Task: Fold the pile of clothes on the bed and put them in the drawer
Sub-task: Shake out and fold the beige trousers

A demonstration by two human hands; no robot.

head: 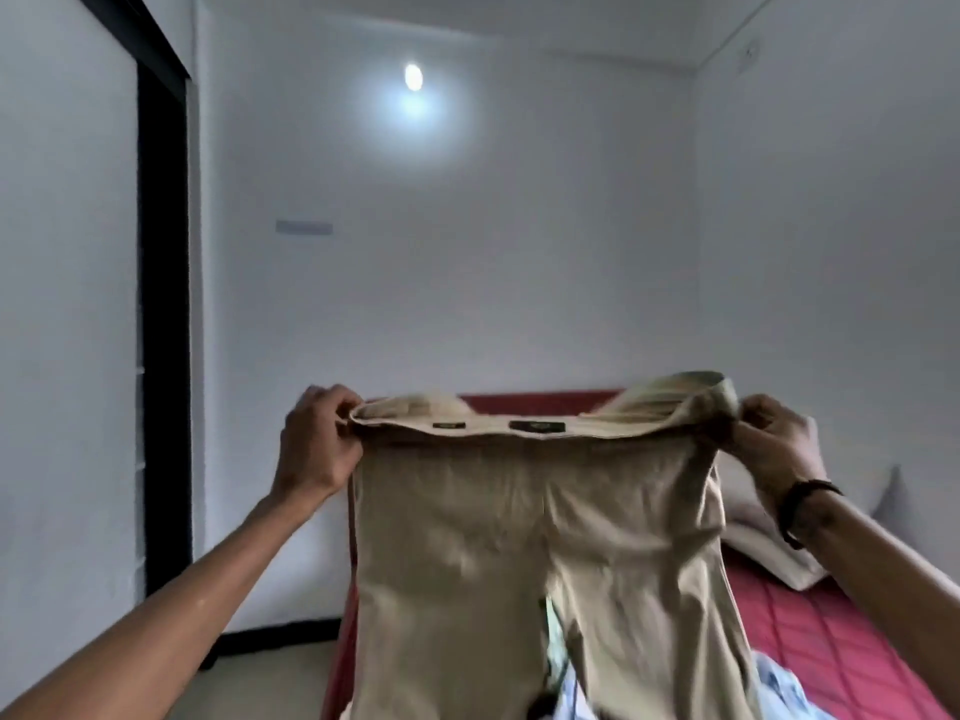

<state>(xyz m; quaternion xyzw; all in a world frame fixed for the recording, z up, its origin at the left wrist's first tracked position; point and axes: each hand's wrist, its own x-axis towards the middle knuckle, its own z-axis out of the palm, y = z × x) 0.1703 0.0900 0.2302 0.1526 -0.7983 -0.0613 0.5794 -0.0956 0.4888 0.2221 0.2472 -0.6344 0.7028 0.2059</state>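
Both forearms reach up from the bottom corners of the view, and between them hangs a pair of beige trousers, held up by the waistband in front of the person. At the waistband's left end the left hand has its fingers curled over the top edge and pinches the cloth; at the right end the right hand grips the bunched fabric the same way, so the two hands are well apart with the waistband stretched between them. A dark wristband circles the right wrist. Two small dark labels show on the inside of the waistband, which gapes open towards the camera. The trouser legs drop straight down and pass out of the bottom of the frame, hanging over the bed, which has a red quilted cover. Beside the right leg, at the lower edge, a light blue garment lies on the bed, partly hidden by the trousers. A pale pillow rests on the bed behind the right forearm. Beyond the bed stand plain white walls, with a bright round patch of light high on the far one and a dark door frame at the left
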